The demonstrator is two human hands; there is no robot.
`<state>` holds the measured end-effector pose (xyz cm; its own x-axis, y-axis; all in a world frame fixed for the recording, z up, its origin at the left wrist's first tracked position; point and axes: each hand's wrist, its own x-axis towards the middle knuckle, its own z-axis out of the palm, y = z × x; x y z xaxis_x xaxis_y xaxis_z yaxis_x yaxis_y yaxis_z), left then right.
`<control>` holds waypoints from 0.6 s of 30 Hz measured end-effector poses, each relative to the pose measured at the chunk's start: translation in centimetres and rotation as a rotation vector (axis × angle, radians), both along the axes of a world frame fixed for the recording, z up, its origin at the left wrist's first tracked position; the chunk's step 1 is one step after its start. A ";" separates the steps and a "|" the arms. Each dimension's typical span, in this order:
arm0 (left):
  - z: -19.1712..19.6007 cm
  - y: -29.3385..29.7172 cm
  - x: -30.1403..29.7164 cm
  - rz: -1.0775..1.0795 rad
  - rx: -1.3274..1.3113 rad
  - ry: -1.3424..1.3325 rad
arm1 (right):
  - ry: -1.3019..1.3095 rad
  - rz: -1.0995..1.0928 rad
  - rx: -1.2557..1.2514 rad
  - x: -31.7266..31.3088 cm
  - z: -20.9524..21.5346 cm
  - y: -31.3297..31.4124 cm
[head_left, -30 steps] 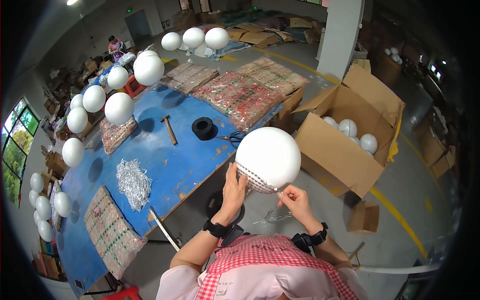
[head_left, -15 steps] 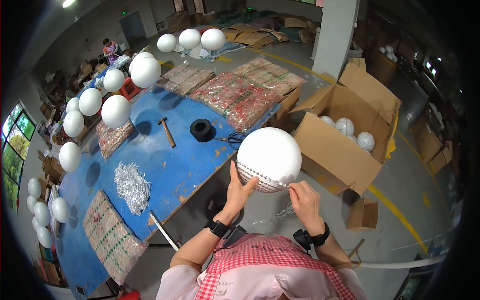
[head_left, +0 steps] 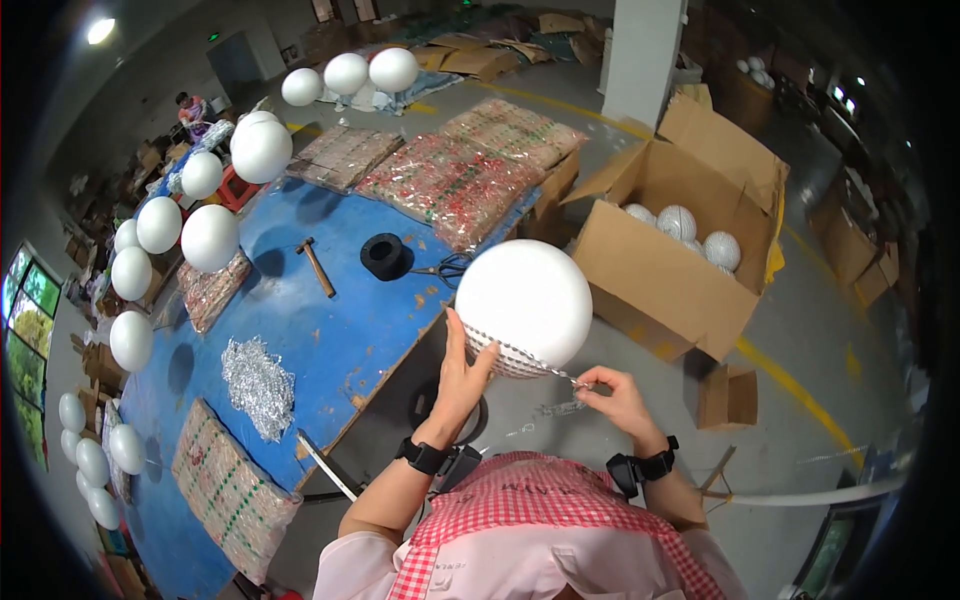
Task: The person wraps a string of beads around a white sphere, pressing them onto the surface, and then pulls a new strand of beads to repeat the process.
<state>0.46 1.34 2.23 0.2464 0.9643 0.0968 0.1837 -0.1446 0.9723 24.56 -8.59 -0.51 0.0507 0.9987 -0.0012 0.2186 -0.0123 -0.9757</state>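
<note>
A: Where does the white ball [head_left: 525,300] sit?

B: Between the two hands, near the blue table's [head_left: 330,345] near right edge. The left hand [head_left: 460,385] lies on the ball's near left side; the right hand [head_left: 620,400] is apart from it, to the near right.

A: What are the left fingers doing?

B: Gripping the ball in a spread, cupped hold — thumb on the beaded part, forefinger up along the left side. The other fingertips are hidden, so I can't tell how they lie.

A: And the right ones?

B: Thumb and forefinger are closed on the bead string [head_left: 556,372], pinching it just beside the ball. From there it slants across the ball's near side toward the left hand, with bead rows [head_left: 512,365] wrapped below it. A silver strand [head_left: 562,408] shows under the pinch, too blurred to follow.

A: What else is around?

B: Scissors [head_left: 438,271] and a black roll [head_left: 384,263] lie on the table, left of the ball. The hammer [head_left: 318,270] is farther left, a silver heap [head_left: 258,388] nearer. To the right stands an open cardboard box [head_left: 650,285] holding wrapped balls [head_left: 722,251].
</note>
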 end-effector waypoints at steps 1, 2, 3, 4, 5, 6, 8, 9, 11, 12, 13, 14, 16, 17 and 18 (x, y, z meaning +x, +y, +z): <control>0.1 0.1 -0.1 -0.020 -0.013 -0.056 | -0.176 0.005 0.010 0.2 -0.4 -0.2; 0.2 0.1 0.0 -0.036 -0.044 -0.114 | -0.276 0.013 -0.001 0.3 -0.9 -0.2; 0.3 0.1 -0.1 -0.050 -0.018 -0.049 | -0.373 0.022 -0.018 0.3 -1.7 -0.2; 0.2 -0.1 0.2 -0.024 0.012 0.055 | -0.471 0.035 -0.012 0.5 -2.6 -0.1; 0.2 -0.1 0.5 -0.007 -0.034 0.102 | -0.402 0.041 -0.114 0.6 -3.6 -0.3; 0.1 -0.2 0.7 0.014 -0.033 0.130 | -0.413 0.048 -0.108 0.9 -4.6 -0.5; -0.3 -0.5 1.3 0.053 0.015 0.173 | -0.424 0.066 -0.066 1.5 -6.5 -0.9; -0.5 -0.7 1.5 0.076 0.041 0.194 | -0.387 0.056 -0.061 1.7 -7.5 -1.3; -0.7 -0.7 1.7 0.087 0.011 0.207 | -0.306 0.036 -0.075 2.2 -8.9 -1.9; -0.8 -0.6 1.7 0.096 0.001 0.212 | -0.279 0.030 -0.110 2.6 -9.3 -2.2; -0.8 -0.6 1.8 0.093 -0.004 0.194 | -0.242 0.023 -0.177 3.0 -9.7 -2.4; -0.8 -0.7 1.9 0.093 0.009 0.201 | -0.199 0.007 -0.266 3.2 -9.9 -2.6; -0.8 -0.8 2.0 0.105 0.020 0.212 | -0.080 0.049 -0.248 3.7 -9.9 -2.9; -0.7 -0.8 2.1 0.103 0.016 0.184 | -0.001 0.056 -0.272 3.8 -9.9 -3.0; -0.6 -0.9 2.1 0.106 -0.004 0.158 | 0.138 0.035 -0.244 4.0 -9.7 -3.2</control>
